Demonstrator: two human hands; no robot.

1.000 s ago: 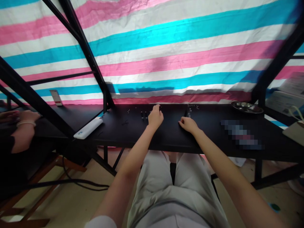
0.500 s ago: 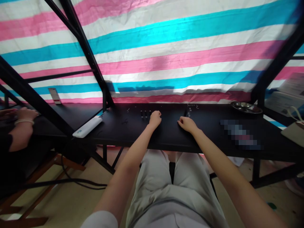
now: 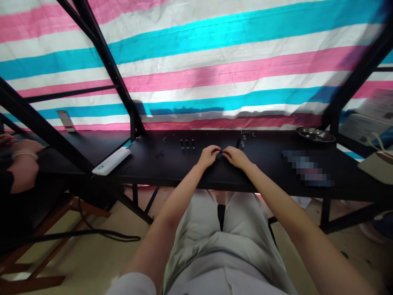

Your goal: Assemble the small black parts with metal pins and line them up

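Observation:
My left hand and my right hand meet over the black table, fingertips almost touching. Both are closed in a pinch around a small dark spot that is too small to name. To the left of my left hand are three short black cylinders with pale lower ends, lined up in a row. Beyond my right hand lie another black piece and a little cluster of clear bits.
Tiny white pieces lie along the back edge. A shiny metal dish and a blurred-out item are on the right. On the left are a white oblong case, black frame bars and another person's arm.
My left hand has moved right, away from the row of cylinders, the third of which now shows fully. My right hand has come left to meet it. The view has shifted slightly.

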